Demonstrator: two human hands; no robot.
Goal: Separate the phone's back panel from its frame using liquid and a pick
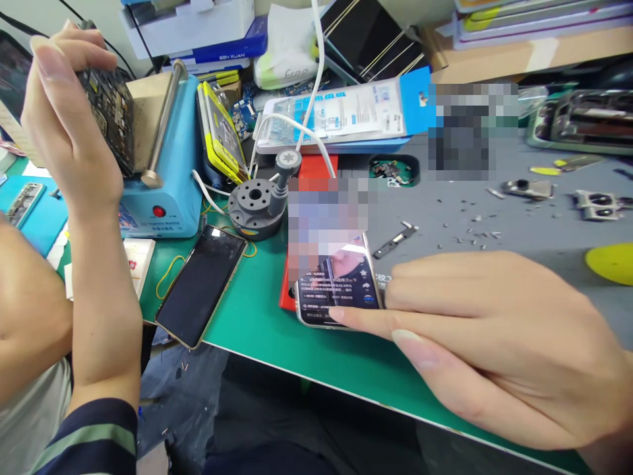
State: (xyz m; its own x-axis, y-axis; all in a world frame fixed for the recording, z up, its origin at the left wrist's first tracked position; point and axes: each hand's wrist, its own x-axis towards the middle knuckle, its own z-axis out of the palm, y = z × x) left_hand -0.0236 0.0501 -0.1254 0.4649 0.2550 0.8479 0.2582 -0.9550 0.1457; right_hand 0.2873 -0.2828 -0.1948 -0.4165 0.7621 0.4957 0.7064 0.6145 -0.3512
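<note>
My left hand is raised at the far left, fingers wrapped round a dark opened phone body with bare circuitry showing. My right hand lies low at the front right; its stretched forefinger touches the lit screen of a silver-edged phone that lies on the green mat. The upper part of that screen is blurred out. A second phone with a dark cracked screen rests to the left on the mat's front edge, touched by neither hand.
A blue heating machine stands behind my left hand. A grey round holder, a white cable, a blue-white package, boxes and small metal parts on the grey mat fill the bench. A yellow object sits at the right edge.
</note>
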